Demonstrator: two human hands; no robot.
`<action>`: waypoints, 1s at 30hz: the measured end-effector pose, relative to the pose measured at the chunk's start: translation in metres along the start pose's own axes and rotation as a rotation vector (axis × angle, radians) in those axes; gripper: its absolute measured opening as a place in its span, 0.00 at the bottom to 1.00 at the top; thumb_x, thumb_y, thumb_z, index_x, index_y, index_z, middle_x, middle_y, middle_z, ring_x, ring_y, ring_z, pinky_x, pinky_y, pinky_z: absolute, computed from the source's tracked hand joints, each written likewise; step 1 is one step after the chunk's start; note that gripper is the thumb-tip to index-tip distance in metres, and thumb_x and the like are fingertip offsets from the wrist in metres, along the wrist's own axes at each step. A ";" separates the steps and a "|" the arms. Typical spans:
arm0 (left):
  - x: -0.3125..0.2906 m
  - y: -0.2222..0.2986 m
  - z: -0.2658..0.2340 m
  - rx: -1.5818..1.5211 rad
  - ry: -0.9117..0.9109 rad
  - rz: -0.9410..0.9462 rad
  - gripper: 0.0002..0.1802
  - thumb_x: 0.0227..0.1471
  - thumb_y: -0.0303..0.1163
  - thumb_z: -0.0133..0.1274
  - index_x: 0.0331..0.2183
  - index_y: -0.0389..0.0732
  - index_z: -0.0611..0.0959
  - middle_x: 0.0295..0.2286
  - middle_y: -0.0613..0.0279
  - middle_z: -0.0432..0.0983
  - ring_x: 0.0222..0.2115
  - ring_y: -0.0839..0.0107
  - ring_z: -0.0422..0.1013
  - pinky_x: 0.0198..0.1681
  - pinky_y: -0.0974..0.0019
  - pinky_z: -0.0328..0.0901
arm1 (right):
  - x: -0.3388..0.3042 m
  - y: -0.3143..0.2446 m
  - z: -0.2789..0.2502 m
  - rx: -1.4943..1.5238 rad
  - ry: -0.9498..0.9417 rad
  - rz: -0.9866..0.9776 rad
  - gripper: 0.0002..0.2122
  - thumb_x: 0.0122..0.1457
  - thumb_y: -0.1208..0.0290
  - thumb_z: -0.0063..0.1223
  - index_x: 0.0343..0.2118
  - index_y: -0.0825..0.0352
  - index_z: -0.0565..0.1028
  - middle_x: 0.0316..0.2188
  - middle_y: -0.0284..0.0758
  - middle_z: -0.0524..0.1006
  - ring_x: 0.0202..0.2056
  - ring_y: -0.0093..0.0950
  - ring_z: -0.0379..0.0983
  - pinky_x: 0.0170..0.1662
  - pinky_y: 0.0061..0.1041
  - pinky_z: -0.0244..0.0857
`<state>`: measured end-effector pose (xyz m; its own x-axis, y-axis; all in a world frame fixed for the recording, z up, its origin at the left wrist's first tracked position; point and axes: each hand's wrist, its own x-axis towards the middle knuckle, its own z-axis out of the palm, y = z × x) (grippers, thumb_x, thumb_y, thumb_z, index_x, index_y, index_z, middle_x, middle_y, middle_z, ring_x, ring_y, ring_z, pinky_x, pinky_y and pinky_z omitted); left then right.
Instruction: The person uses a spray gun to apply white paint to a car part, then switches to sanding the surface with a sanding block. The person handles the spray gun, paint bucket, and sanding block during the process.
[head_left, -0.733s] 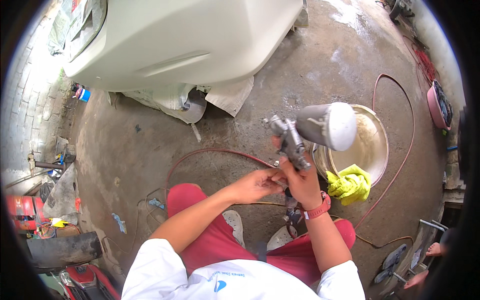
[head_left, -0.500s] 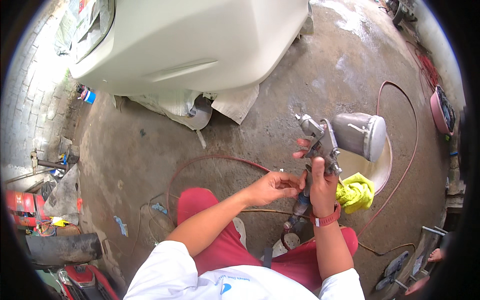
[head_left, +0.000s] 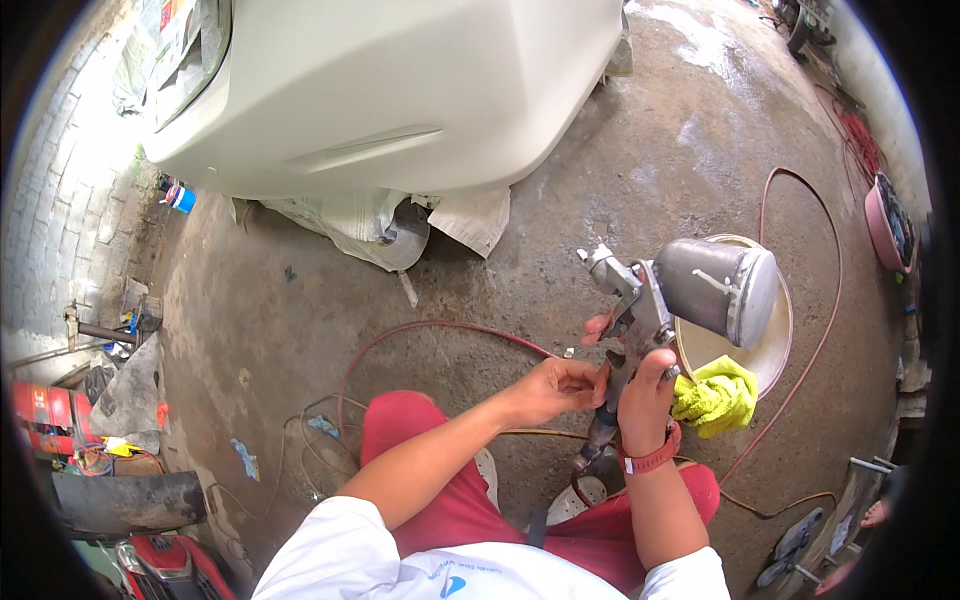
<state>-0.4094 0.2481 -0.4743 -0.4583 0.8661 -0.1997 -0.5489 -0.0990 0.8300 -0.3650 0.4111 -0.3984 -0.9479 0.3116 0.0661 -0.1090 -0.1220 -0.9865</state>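
A metal spray gun [head_left: 640,295] with a large grey cup [head_left: 705,290] is raised in front of me, its nozzle pointing to the upper left. My right hand [head_left: 645,395] is wrapped round the gun's grip, with some fingertips showing on the far side near the trigger. My left hand [head_left: 565,390] is closed in a pinch at the side of the lower grip; the exact part under its fingertips is hidden. Below the grip hangs an air fitting [head_left: 600,435] leading to a hose. Behind the cup, a round pale basin [head_left: 783,335] has a yellow-green cloth [head_left: 722,398] over its near edge.
A pale car bumper [head_left: 400,90] rises ahead, with masking paper [head_left: 345,220] beneath. A red hose [head_left: 430,325] loops across the concrete floor. A red toolbox-like object [head_left: 50,405] lies left. At the right stand a pink tub [head_left: 880,230] and sandals [head_left: 790,545].
The spray gun has tilted and shifted slightly down in view. My right thumb has lifted outward, and my left hand has stayed at the lower grip.
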 end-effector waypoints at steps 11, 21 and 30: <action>-0.007 0.005 -0.007 0.017 -0.073 -0.009 0.12 0.67 0.35 0.65 0.35 0.38 0.83 0.35 0.74 0.75 0.40 0.81 0.70 0.50 0.69 0.66 | -0.007 -0.008 0.009 0.069 -0.058 0.059 0.52 0.69 0.21 0.29 0.66 0.76 0.71 0.42 0.42 0.84 0.44 0.32 0.81 0.49 0.33 0.76; -0.008 0.004 -0.009 -0.013 -0.051 -0.050 0.08 0.64 0.30 0.66 0.34 0.39 0.85 0.34 0.73 0.78 0.40 0.81 0.73 0.52 0.69 0.67 | -0.008 -0.009 0.013 0.152 -0.038 0.074 0.43 0.76 0.31 0.34 0.73 0.72 0.67 0.42 0.42 0.84 0.42 0.29 0.80 0.45 0.29 0.77; -0.005 0.001 -0.009 0.028 -0.058 -0.070 0.07 0.66 0.28 0.64 0.34 0.39 0.84 0.34 0.73 0.77 0.40 0.81 0.72 0.52 0.69 0.67 | -0.007 -0.006 0.007 0.105 -0.028 0.068 0.39 0.78 0.38 0.33 0.69 0.75 0.71 0.41 0.42 0.84 0.42 0.32 0.81 0.51 0.33 0.74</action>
<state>-0.4144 0.2394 -0.4771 -0.3782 0.8972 -0.2280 -0.5578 -0.0243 0.8297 -0.3597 0.4029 -0.3914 -0.9619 0.2733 0.0053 -0.0736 -0.2406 -0.9678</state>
